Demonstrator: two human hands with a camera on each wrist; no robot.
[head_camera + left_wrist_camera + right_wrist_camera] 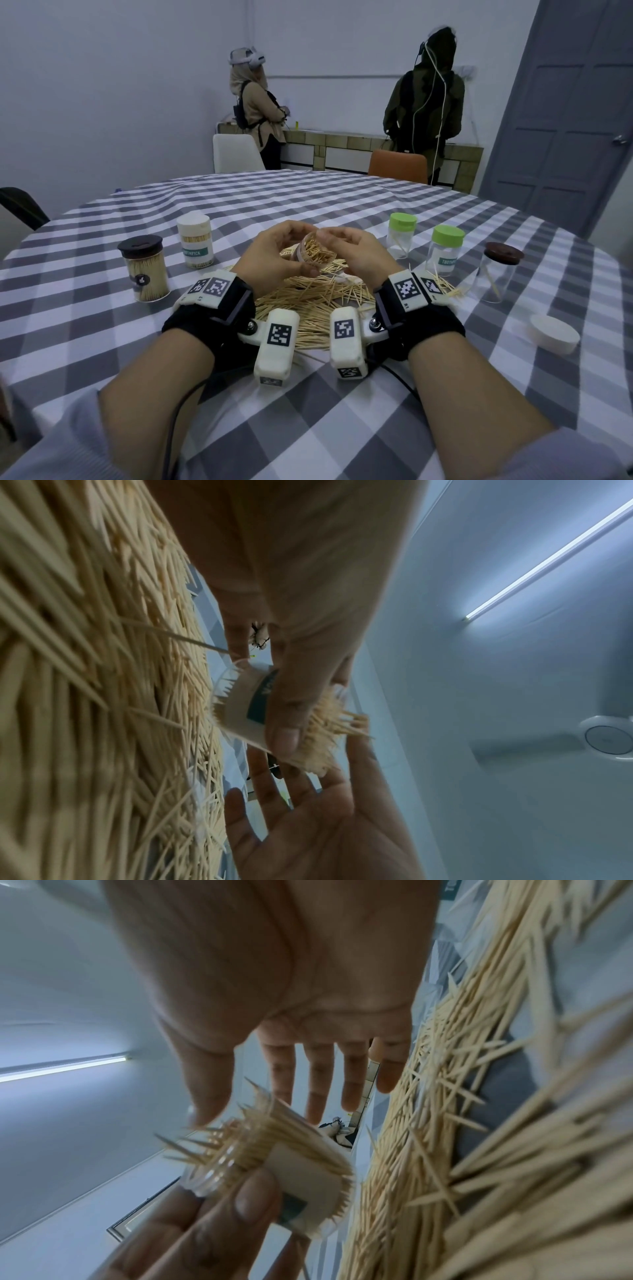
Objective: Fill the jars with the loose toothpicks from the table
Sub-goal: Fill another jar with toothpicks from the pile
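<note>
Above the toothpick pile [310, 301] on the surface [342, 428]: left hand [274, 257] grips a tilted, toothpick-packed jar [313, 253]; right hand [356, 253] just beside it, fingers straight, holding nothing.

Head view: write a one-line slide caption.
Left hand holds a toothpick-stuffed jar over the loose toothpicks; open right hand beside its mouth.

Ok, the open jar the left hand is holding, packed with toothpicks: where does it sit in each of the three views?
Head: the open jar is centre frame, tilted, between the left hand and right hand.
Left wrist: the jar is mid-frame, under the left hand's thumb.
Right wrist: the jar is low, left of centre, below the right hand's spread fingers.
Shared landmark: the loose toothpick pile on the table.
</note>
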